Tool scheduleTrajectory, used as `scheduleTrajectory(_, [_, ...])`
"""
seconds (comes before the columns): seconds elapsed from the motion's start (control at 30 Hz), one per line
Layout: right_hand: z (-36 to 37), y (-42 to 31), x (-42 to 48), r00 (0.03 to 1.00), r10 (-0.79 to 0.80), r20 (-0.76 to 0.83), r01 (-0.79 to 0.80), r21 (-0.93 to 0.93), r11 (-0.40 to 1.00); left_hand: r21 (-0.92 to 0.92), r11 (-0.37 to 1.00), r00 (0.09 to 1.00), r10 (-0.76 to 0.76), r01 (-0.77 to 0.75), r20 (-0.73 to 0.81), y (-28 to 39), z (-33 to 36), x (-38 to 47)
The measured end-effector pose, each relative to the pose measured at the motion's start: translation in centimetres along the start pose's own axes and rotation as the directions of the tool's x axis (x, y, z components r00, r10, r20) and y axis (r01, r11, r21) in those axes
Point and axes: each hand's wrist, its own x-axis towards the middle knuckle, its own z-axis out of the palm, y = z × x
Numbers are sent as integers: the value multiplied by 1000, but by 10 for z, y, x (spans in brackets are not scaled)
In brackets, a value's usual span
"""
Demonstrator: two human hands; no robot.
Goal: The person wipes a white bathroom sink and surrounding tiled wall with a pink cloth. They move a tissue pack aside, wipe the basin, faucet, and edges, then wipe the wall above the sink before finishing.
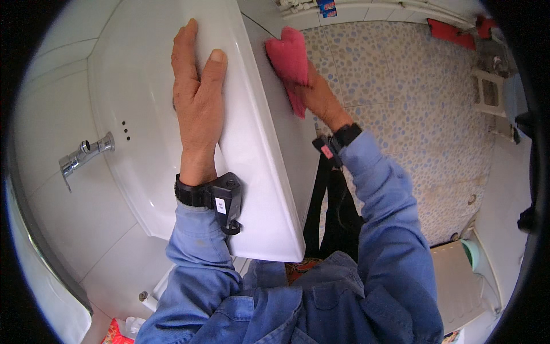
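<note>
A white ceramic washbasin (262,185) fills the left of the view, set over a cabinet with a plain grey front (292,155). My left hand (197,90) lies over the basin's inner edge with its thumb apart from the fingers, holding nothing. On the other side, my right hand (320,94) holds a pink cloth (290,56) at the cabinet front. The cloth hides most of its fingers. Whether the cloth presses on the panel is hard to tell.
A chrome faucet (88,152) juts from the tiled wall beside the basin's overflow holes. Pebble-patterned floor tiles (408,90) spread to the right. A red squeegee-like tool (451,34) and a whitish plastic stool (490,92) stand at the far right. White pipes (356,6) run along the top wall.
</note>
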Motion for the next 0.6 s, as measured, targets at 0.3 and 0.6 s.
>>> scheduleTrajectory(0.3, [19, 58, -134, 737, 672, 68, -606, -372, 703, 109, 991, 997, 81, -81, 10, -2, -3, 1])
scheduleTrajectory(0.6, [-3, -104, 32, 971, -235, -51, 233, -47, 971, 84, 994, 998, 66, -67, 15, 2, -4, 4])
